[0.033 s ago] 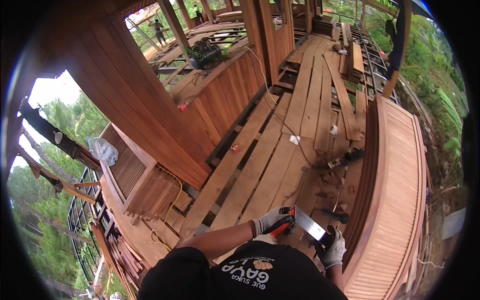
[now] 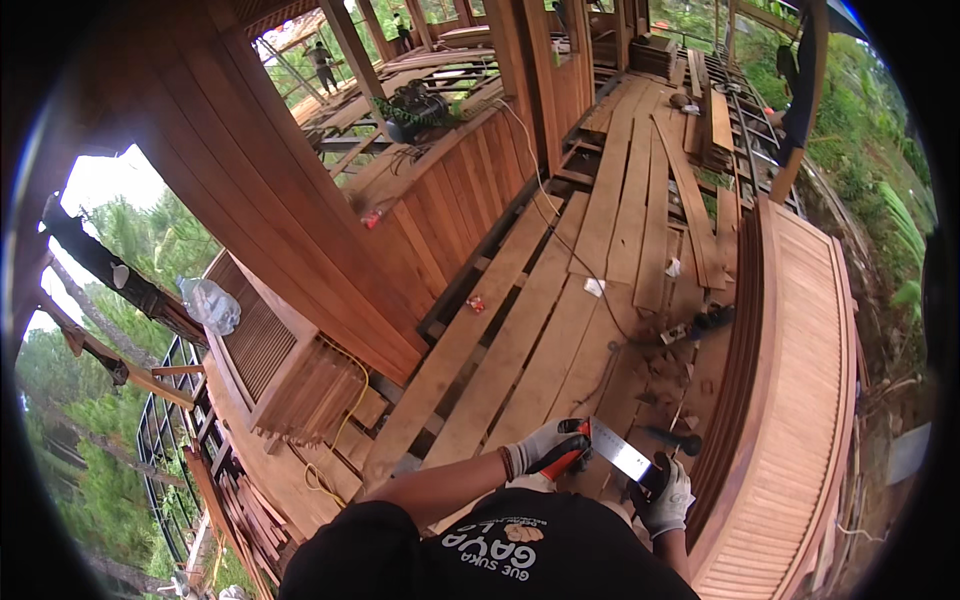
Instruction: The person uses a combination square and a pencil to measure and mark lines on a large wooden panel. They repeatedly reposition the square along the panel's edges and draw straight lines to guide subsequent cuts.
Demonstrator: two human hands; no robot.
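My left hand (image 2: pixel 545 445), in a white work glove with dark patches, is closed around the red-orange and black handle (image 2: pixel 563 464) of a tool with a broad, shiny metal blade (image 2: pixel 622 455). It looks like a handsaw, though its teeth cannot be made out. At the blade's other end, my right hand (image 2: pixel 670 500), gloved likewise, grips it with fingers partly hidden. Beyond the right hand a black-headed tool (image 2: pixel 686 442) lies on the planks. Close by my right arm stands a stack of louvred wooden panels (image 2: pixel 795 370).
Gaps run between the floor planks (image 2: pixel 545 345). A dark power tool (image 2: pixel 712 318) with a cord lies ahead. More louvred panels (image 2: pixel 310 375) are stacked at left, topped by a plastic bag (image 2: pixel 212 305). A plank wall (image 2: pixel 290 200) rises beyond them. Another person (image 2: pixel 323 66) stands far back.
The whole view has shifted slightly. Both hands keep their hold on the bladed tool, with hardly any movement.
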